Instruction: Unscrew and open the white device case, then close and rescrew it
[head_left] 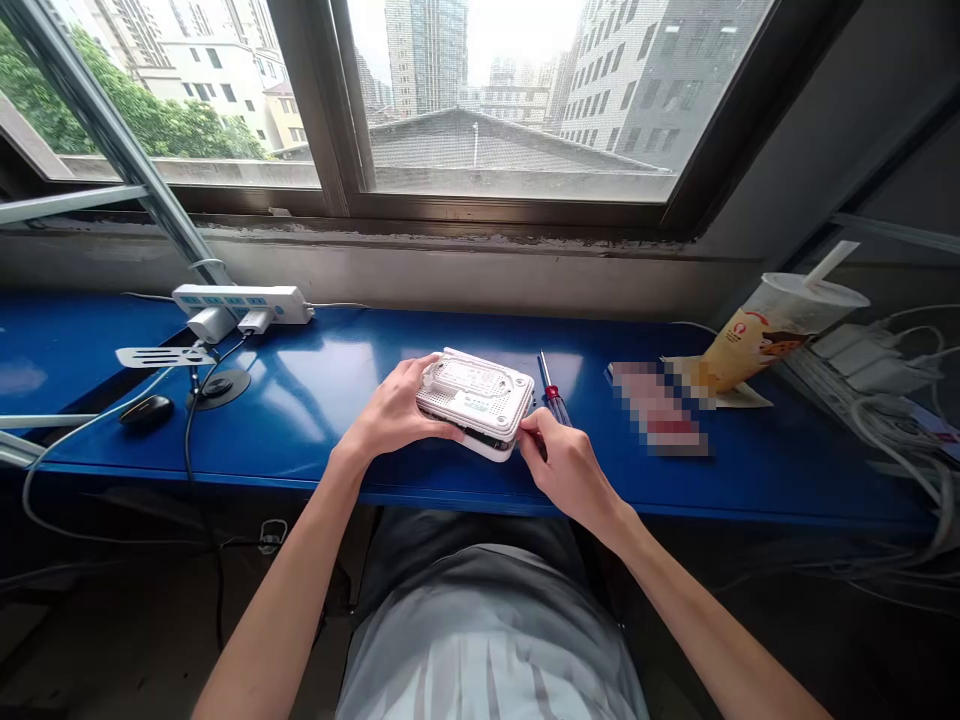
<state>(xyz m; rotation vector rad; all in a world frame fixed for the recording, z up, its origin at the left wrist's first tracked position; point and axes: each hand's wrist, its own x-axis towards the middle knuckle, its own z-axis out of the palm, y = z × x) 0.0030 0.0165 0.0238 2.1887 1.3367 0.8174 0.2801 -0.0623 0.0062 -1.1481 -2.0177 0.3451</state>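
A white vented electronic box (480,388) is tilted above the front of the blue desk, its underside with label and round feet facing up. Along its front edge the casing stands apart, and dark parts show in the gap. My left hand (394,408) grips the box's left end, thumb along the front edge and fingers over the far side. Pinched fingers of my right hand (559,452) touch the right front corner; whatever is between them is hidden. Just beyond that hand lies a screwdriver (553,390) with a red and dark handle.
A white power strip (244,303) with plugs, a black mouse (147,412) and cables are on the left of the blue desk (300,400). To the right stand a drink cup (772,335) with a straw, a blurred flat item (660,410) and bundled cables (900,420). A window is behind.
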